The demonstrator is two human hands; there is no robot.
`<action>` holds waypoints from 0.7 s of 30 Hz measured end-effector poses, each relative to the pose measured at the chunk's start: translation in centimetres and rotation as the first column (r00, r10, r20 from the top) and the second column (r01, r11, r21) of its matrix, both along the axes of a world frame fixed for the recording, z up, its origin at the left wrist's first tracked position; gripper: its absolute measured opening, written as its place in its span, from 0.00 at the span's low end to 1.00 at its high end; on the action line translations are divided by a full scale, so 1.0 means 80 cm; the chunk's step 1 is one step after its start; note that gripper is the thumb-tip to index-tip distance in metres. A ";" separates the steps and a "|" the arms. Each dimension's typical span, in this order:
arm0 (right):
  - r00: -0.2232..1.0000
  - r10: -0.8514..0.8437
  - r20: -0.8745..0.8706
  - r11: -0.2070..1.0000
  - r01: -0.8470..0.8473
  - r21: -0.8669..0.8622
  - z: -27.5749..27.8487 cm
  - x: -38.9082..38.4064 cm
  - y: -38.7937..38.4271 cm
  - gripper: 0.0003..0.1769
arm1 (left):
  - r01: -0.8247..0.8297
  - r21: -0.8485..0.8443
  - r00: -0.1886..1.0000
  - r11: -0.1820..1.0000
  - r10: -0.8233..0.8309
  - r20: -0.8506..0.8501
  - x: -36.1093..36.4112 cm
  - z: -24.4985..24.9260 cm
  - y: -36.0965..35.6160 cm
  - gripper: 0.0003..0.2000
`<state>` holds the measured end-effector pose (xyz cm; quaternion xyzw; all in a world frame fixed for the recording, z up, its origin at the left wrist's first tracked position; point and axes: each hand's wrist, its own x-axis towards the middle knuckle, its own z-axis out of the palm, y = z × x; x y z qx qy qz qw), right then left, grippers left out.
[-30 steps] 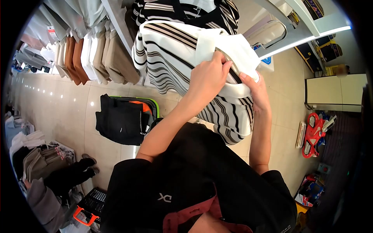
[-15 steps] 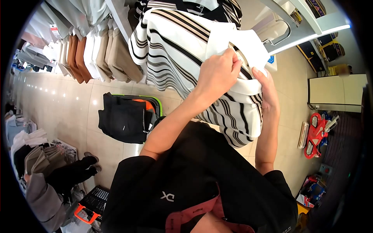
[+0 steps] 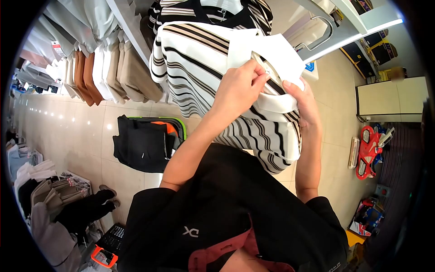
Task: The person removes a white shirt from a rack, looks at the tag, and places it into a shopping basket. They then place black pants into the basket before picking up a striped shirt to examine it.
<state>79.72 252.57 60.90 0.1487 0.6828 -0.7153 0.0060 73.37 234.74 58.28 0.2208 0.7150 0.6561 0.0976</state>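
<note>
A striped polo shirt (image 3: 199, 68) in white, black and beige, with a white collar, is spread in front of me. My left hand (image 3: 242, 86) is closed in a pinch at the collar opening, thumb against the bent fingers. On the other side of the neck, my right hand (image 3: 304, 100) grips the collar, thumb on top and fingers hidden underneath. A metal hanger hook (image 3: 322, 34) sticks out just beyond the collar; its join to the shirt is hidden. Behind it hangs another striped top with a black neckline (image 3: 213, 16).
Shirts in white, brown and beige (image 3: 131, 72) hang at upper left. Folded black clothing (image 3: 140, 145) lies on a green-rimmed basket (image 3: 182, 124) on the floor. A person in dark trousers (image 3: 86, 204) stands lower left, near a black basket with an orange handle (image 3: 97, 258).
The view has shifted slightly, with the shirt and both hands appearing a little lower and further left. Both hands keep their hold at the collar.
</note>
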 end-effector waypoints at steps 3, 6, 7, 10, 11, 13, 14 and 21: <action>1.000 -0.003 -0.019 0.999 0.003 0.037 0.002 0.000 0.001 0.35 | 0.020 -0.029 1.000 0.999 -0.020 -0.013 -0.001 -0.006 0.001 0.10; 1.000 -0.010 -0.020 0.996 0.012 0.084 0.004 0.001 0.003 0.34 | 0.032 -0.057 0.998 0.998 -0.035 -0.052 0.000 -0.008 0.002 0.11; 0.999 -0.009 -0.038 0.994 0.013 0.109 0.008 0.001 0.002 0.33 | 0.038 -0.071 0.998 0.997 -0.041 -0.053 0.000 -0.007 0.002 0.11; 0.998 0.004 -0.065 0.986 0.007 0.165 0.016 0.005 0.000 0.32 | 0.073 -0.063 0.997 0.995 -0.072 0.024 0.005 0.005 0.000 0.11; 0.997 0.020 -0.074 0.981 -0.005 0.196 0.017 0.006 -0.001 0.31 | 0.098 -0.039 0.991 0.994 -0.094 0.100 0.005 0.008 -0.001 0.11; 0.997 0.020 -0.081 0.982 -0.004 0.191 0.022 0.009 -0.003 0.31 | 0.111 -0.024 0.988 0.993 -0.108 0.111 0.005 0.008 -0.001 0.10; 0.996 0.021 -0.088 0.983 -0.004 0.185 0.023 0.010 -0.003 0.31 | 0.122 -0.009 0.985 0.992 -0.120 0.123 0.006 0.008 -0.001 0.10; 0.991 0.025 -0.134 0.983 0.000 0.183 0.027 0.015 -0.001 0.31 | 0.055 -0.013 0.998 0.998 -0.055 -0.010 0.011 0.000 0.004 0.08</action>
